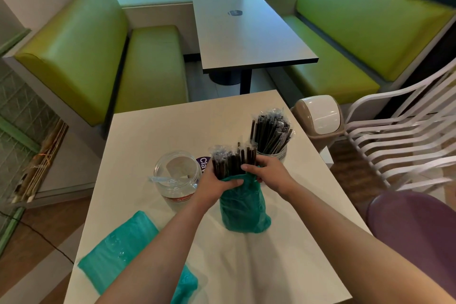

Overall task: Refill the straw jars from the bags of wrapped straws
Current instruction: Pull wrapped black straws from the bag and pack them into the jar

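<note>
A teal bag (243, 207) stands upright in the middle of the white table (153, 128), with a bundle of black wrapped straws (230, 160) sticking out of its top. My left hand (217, 184) grips the bag's rim and the bundle from the left. My right hand (267, 173) holds the straws and rim from the right. A clear jar (176, 179) to the left holds only a straw or two. Behind my right hand, a second jar (272, 154) is packed with black wrapped straws (271, 132).
Another teal bag (123, 249) lies flat at the table's near left. A purple sticker (203, 163) sits between the jars. A beige swing-lid bin (319, 118), white chair (404, 136) and purple seat (414, 224) stand to the right. Green booth benches and a dark table lie beyond.
</note>
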